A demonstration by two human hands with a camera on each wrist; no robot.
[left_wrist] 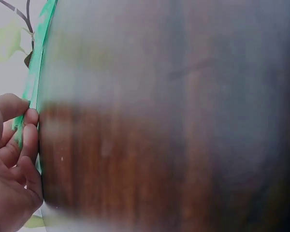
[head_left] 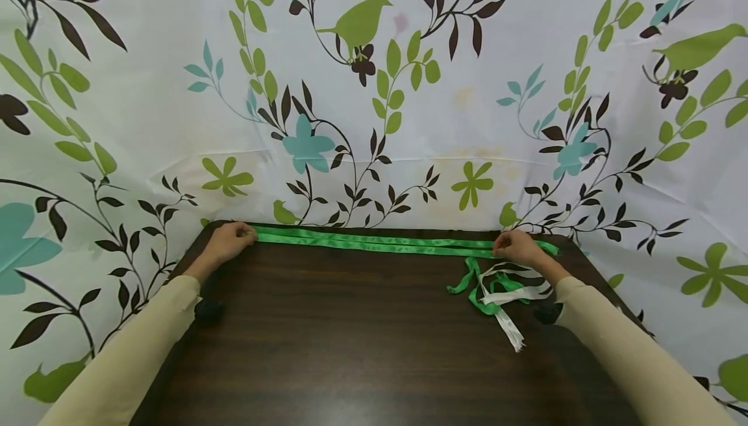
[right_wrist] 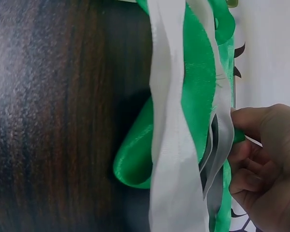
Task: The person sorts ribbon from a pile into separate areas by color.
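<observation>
Pinches the green ribbon [head_left: 374, 245] between curled fingers of both left hand [head_left: 228, 243] and right hand [head_left: 521, 249], holding it taut along the far edge of the dark table [head_left: 350, 328], beyond loose green and white strips [head_left: 508, 296], apparently mid-straightening, likely needing even tension next.

Head cam fwd/down, wrists close-up, shared tbl [head_left: 350, 322]

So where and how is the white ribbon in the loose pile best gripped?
Probably by its frayed end, pinched from the near side. That tail of the white ribbon lies on the dark wood-grain table, jutting out on that side past the loose green ribbon; farther back the two tangle, so a grip there could catch both. The right hand, nearest, holds the stretched green ribbon.
</observation>
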